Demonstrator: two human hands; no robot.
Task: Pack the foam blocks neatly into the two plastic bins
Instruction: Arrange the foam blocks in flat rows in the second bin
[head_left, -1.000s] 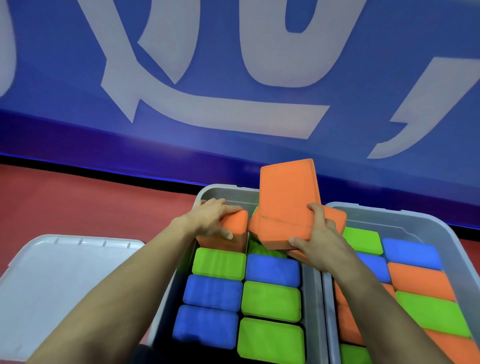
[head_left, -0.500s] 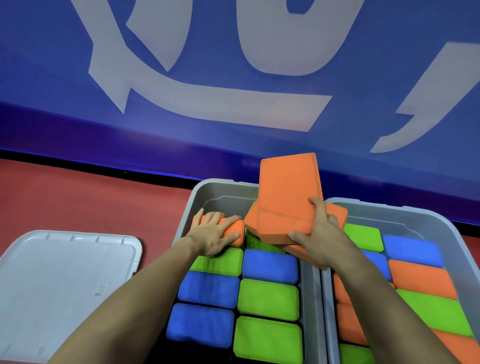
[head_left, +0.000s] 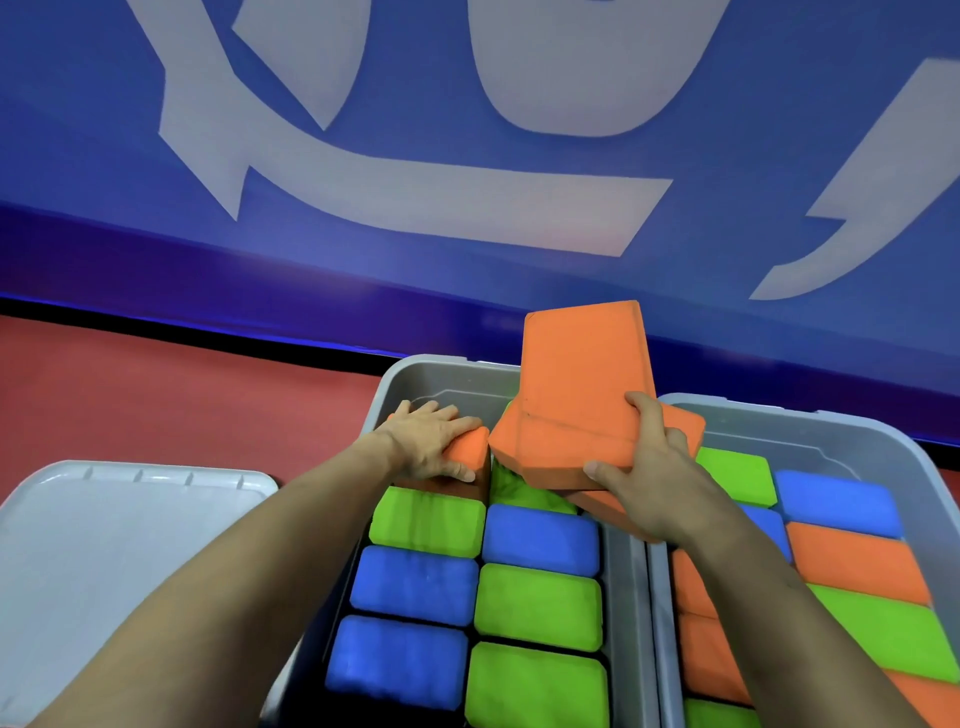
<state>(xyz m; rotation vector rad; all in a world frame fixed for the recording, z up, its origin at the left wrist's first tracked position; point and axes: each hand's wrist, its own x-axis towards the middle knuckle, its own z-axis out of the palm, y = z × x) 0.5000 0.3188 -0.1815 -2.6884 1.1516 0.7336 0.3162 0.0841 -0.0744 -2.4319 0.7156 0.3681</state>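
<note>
Two grey plastic bins stand side by side: the left bin and the right bin. Both hold rows of green, blue and orange foam blocks standing on edge. My left hand presses an orange block down into the far left corner of the left bin, fingers spread over its top. My right hand grips a stack of two or three orange blocks, tilted above the gap between the bins. A green block lies partly hidden beneath that stack.
A grey bin lid lies flat on the red floor to the left of the bins. A blue wall banner with large white shapes stands behind them.
My left hand has pushed its orange block lower into the left bin's far corner. The right hand's orange stack has hardly moved.
</note>
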